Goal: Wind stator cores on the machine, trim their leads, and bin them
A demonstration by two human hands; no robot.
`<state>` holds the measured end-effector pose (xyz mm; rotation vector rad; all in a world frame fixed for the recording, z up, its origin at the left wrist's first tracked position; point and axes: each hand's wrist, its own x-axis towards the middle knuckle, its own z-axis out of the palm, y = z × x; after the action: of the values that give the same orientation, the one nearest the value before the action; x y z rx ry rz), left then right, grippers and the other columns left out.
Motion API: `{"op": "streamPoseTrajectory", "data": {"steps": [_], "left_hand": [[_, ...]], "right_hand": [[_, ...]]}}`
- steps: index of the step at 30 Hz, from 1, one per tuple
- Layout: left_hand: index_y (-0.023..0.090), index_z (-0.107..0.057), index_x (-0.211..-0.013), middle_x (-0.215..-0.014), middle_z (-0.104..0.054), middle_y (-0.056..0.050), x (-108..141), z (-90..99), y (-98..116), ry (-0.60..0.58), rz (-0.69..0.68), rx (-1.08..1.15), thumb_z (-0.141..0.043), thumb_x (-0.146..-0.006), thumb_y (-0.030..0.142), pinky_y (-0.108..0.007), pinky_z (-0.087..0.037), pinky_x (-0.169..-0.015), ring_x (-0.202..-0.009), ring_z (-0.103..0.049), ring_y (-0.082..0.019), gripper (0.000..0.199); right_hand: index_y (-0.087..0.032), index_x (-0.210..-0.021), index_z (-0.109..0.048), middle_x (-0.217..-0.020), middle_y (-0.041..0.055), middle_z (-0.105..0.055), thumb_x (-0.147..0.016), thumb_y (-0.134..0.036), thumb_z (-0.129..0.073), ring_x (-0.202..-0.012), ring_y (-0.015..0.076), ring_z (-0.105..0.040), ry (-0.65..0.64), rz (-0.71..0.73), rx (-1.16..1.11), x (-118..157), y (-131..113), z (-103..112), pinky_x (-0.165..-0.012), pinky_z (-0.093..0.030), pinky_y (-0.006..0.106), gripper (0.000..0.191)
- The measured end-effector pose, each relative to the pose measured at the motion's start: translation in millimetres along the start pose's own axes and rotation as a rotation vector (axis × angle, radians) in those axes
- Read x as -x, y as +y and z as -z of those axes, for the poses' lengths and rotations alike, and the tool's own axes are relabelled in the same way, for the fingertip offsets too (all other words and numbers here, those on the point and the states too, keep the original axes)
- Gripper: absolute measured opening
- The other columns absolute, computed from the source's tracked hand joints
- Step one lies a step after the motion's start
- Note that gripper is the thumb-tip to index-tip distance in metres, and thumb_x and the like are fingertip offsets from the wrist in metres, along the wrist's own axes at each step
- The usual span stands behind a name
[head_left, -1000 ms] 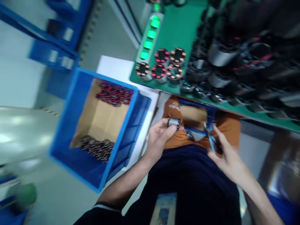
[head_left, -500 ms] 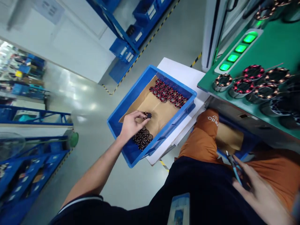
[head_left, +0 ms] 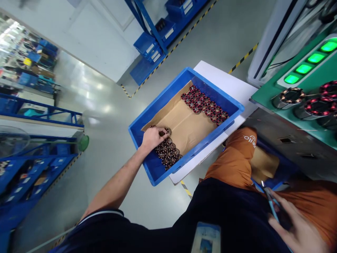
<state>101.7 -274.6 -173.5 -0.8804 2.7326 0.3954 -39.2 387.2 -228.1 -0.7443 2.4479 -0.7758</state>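
My left hand [head_left: 153, 137] reaches into a blue plastic bin [head_left: 147, 171], its fingers closed around a small wound motor stator [head_left: 166, 131]. The stator sits at the edge of a cluster of dark copper-wound stators [head_left: 168, 153] in the near left end. Brown cardboard [head_left: 191, 123] lines the bin floor. Red-wound stators [head_left: 204, 103] fill the far right end in rows. Low at the right, my right hand [head_left: 300, 225] is wrapped round nippers with light blue handles [head_left: 273, 208], tips pointing up and left; part of the grip is hidden by the fingers.
A white board [head_left: 218, 79] supports the bin. To the right stands a green bench top [head_left: 279, 96] with larger wound stators [head_left: 291, 97] and lit green buttons [head_left: 304, 69]. Another blue bin with cardboard [head_left: 264, 163] lies below it. Blue shelving [head_left: 150, 45] stands beyond.
My left hand has lowered the stator from above the cardboard to the edge of the dark cluster. My right hand still grips the nippers. The view has shifted, so the bench sits further right.
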Motion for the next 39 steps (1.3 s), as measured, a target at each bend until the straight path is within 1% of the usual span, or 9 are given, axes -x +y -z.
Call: {"op": "streamPoseTrajectory", "data": {"steps": [7, 16, 20, 23, 25, 28, 33, 36, 39], "left_hand": [[0.015, -0.072, -0.147, -0.137, -0.083, -0.014, -14.0, 13.5, -19.1, -0.11, -0.185, 0.067, -0.079, -0.096, 0.032, -0.045, -0.061, -0.11, -0.119, -0.08, -0.028, 0.054], [0.019, -0.086, -0.126, -0.126, -0.088, -0.008, -31.6, 31.7, -27.9, -0.401, -0.329, 0.045, -0.073, -0.081, 0.018, -0.04, -0.063, -0.105, -0.111, -0.083, -0.025, 0.047], [0.026, -0.088, -0.124, -0.123, -0.089, -0.003, -24.5, 40.5, -14.0, -0.399, -0.335, -0.003, -0.067, -0.077, 0.02, -0.037, -0.065, -0.107, -0.112, -0.084, -0.024, 0.052], [0.024, -0.08, -0.145, -0.145, -0.083, -0.011, -20.4, 55.2, 25.2, -0.249, -0.389, -0.011, -0.069, -0.086, 0.029, -0.047, -0.066, -0.116, -0.127, -0.082, -0.032, 0.061], [0.02, -0.063, -0.168, -0.166, -0.07, -0.018, -20.0, 67.2, 71.7, -0.099, -0.461, 0.03, -0.067, -0.101, 0.042, -0.059, -0.059, -0.127, -0.147, -0.073, -0.04, 0.071], [0.028, -0.052, -0.176, -0.178, -0.059, -0.014, -21.2, 84.3, 167.8, 0.14, -0.686, 0.185, -0.07, -0.113, 0.054, -0.056, -0.046, -0.142, -0.165, -0.058, -0.035, 0.07], [0.02, -0.063, -0.153, -0.159, -0.07, -0.014, -40.3, 84.4, 318.6, 0.285, -0.989, 0.373, -0.071, -0.116, 0.047, -0.042, -0.056, -0.127, -0.146, -0.07, -0.028, 0.046], [0.02, -0.066, -0.132, -0.139, -0.075, -0.01, -60.4, 67.0, 357.3, 0.295, -0.937, 0.392, -0.067, -0.117, 0.044, -0.038, -0.057, -0.112, -0.126, -0.073, -0.025, 0.028], [0.021, -0.068, -0.115, -0.12, -0.077, -0.006, -70.7, 56.4, 364.5, 0.333, -0.889, 0.369, -0.066, -0.117, 0.044, -0.038, -0.055, -0.105, -0.113, -0.072, -0.025, 0.023]], "right_hand": [[-0.031, -0.172, -0.063, -0.137, 0.0111, -0.085, -0.11, -0.057, -0.067, -0.105, 0.0306, -0.09, -0.057, 0.147, 0.039, -14.5, -13.2, 9.9, -0.079, -0.073, 0.034, 0.067], [-0.025, -0.169, -0.064, -0.14, 0.0123, -0.085, -0.113, -0.056, -0.064, -0.111, 0.0287, -0.091, -0.009, 0.179, 0.063, -3.3, -6.1, 5.0, -0.077, -0.072, 0.029, 0.064], [-0.022, -0.164, -0.07, -0.141, 0.014, -0.085, -0.11, -0.053, -0.067, -0.115, 0.0297, -0.09, -0.073, 0.087, -0.006, -2.8, -13.5, 3.6, -0.082, -0.073, 0.032, 0.062], [-0.02, -0.163, -0.071, -0.139, 0.015, -0.084, -0.108, -0.049, -0.063, -0.116, 0.0285, -0.088, -0.053, 0.007, -0.071, -3.2, -25.8, 4.5, -0.094, -0.073, 0.038, 0.063], [-0.021, -0.163, -0.071, -0.129, 0.0132, -0.082, -0.105, -0.044, -0.062, -0.109, 0.0268, -0.086, -0.025, -0.038, -0.108, -7.0, -37.4, 8.2, -0.097, -0.071, 0.041, 0.063], [-0.021, -0.164, -0.071, -0.12, 0.012, -0.079, -0.1, -0.039, -0.063, -0.104, 0.0274, -0.082, -0.041, -0.086, -0.142, -16.9, -57.1, 19.2, -0.097, -0.069, 0.045, 0.067], [-0.022, -0.169, -0.067, -0.124, 0.0121, -0.076, -0.099, -0.032, -0.065, -0.108, 0.0281, -0.08, -0.014, -0.079, -0.197, -15.8, -80.7, 34.2, -0.103, -0.069, 0.048, 0.071], [-0.024, -0.171, -0.065, -0.117, 0.0092, -0.073, -0.102, -0.029, -0.065, -0.102, 0.0256, -0.078, 0.021, -0.087, -0.246, 1.9, -79.8, 33.3, -0.095, -0.069, 0.043, 0.069], [-0.025, -0.17, -0.064, -0.117, 0.0079, -0.073, -0.103, -0.029, -0.066, -0.103, 0.0239, -0.078, 0.049, -0.118, -0.296, 21.9, -69.8, 28.2, -0.097, -0.068, 0.04, 0.068]]}}
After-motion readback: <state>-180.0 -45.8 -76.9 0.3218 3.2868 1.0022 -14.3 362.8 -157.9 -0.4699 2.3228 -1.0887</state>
